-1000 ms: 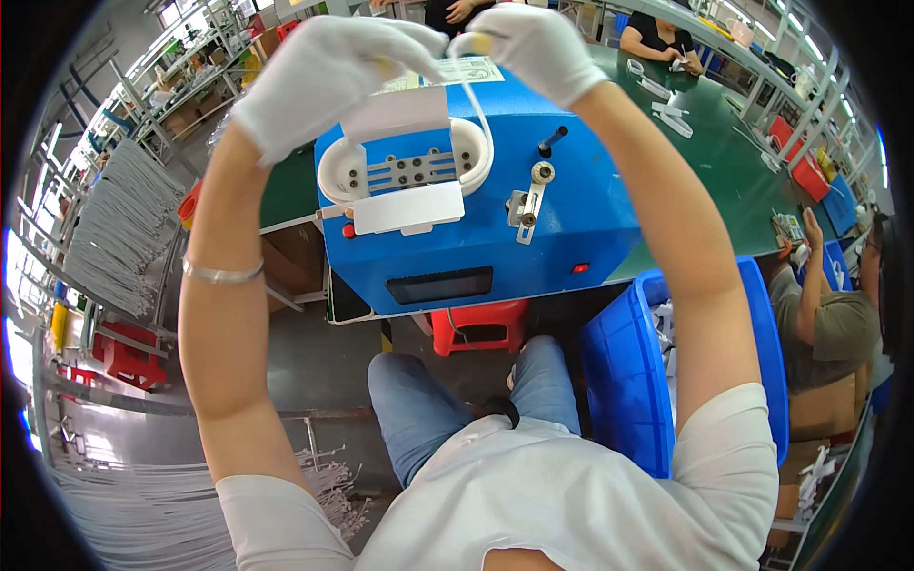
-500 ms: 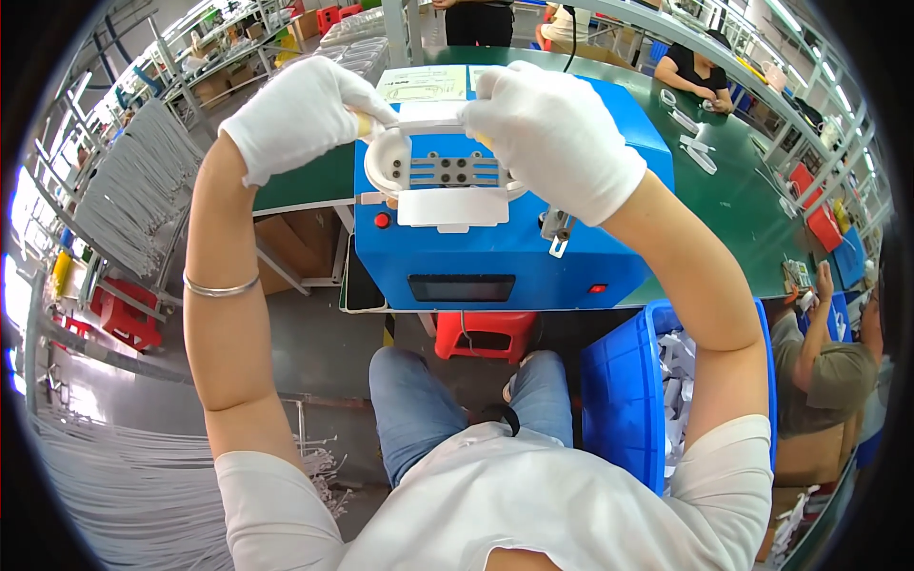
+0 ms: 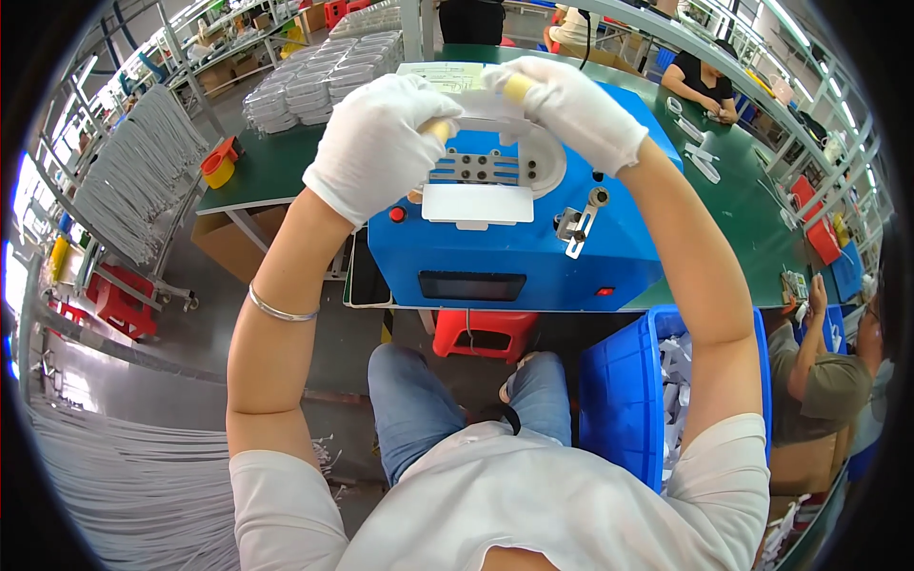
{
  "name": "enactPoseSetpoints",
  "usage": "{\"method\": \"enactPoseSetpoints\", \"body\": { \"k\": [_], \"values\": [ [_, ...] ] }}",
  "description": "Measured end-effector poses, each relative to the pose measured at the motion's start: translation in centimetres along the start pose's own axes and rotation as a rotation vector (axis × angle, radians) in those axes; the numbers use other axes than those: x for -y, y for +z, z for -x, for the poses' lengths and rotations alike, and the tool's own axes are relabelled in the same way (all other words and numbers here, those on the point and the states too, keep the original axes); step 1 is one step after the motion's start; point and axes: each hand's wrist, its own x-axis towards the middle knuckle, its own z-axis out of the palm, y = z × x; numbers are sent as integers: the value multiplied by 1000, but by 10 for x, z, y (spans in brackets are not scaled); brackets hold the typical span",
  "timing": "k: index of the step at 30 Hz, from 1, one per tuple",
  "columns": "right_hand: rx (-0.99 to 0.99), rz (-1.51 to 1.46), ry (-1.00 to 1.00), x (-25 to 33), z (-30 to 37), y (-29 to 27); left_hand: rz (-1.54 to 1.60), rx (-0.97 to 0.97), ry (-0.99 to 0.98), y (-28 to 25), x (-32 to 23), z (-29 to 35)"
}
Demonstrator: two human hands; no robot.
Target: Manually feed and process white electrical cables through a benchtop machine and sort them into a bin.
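Both my hands wear white gloves, with yellow coverings at the fingertips. My left hand [image 3: 381, 143] is closed at the left end of a blue bench machine's [image 3: 562, 262] top fixture. My right hand [image 3: 581, 109] is closed in a pinch above the fixture's far right side. Between them lies a pale white strip [image 3: 487, 125]; whether either hand grips it is hidden. Beneath is a slotted metal plate [image 3: 476, 168] with dark screws, ending at a round white form [image 3: 545, 164]. In front of it sits a white rectangular flap [image 3: 478, 204].
A blue bin [image 3: 619, 400] of white pieces stands by my right leg. Stacked clear trays [image 3: 319, 81] and a yellow-red tape dispenser [image 3: 220, 163] are at the left. White parts lie on the green table [image 3: 728, 214]. A red stool [image 3: 486, 333] stands underneath; co-workers sit to the right.
My left hand has moved right, over the fixture's left end. My right hand has lifted slightly away, uncovering the round white form and a metal bracket at the right.
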Motion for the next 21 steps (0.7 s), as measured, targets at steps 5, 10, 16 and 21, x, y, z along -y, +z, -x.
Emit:
{"method": "enactPoseSetpoints", "body": {
  "k": [5, 10, 16, 21],
  "values": [
    [-14, -151, -7, 7, 6, 9, -124, -67, -43, 2, -2, 1],
    [-78, 72, -250, 2, 9, 11, -20, 150, -195, 0, -3, -10],
    [-77, 109, -300, 2, 4, 7, 68, 149, -126, 6, 5, -2],
    [-157, 331, -488, 8, 4, 9, 145, 154, -170, 4, 2, -3]
  ]
}}
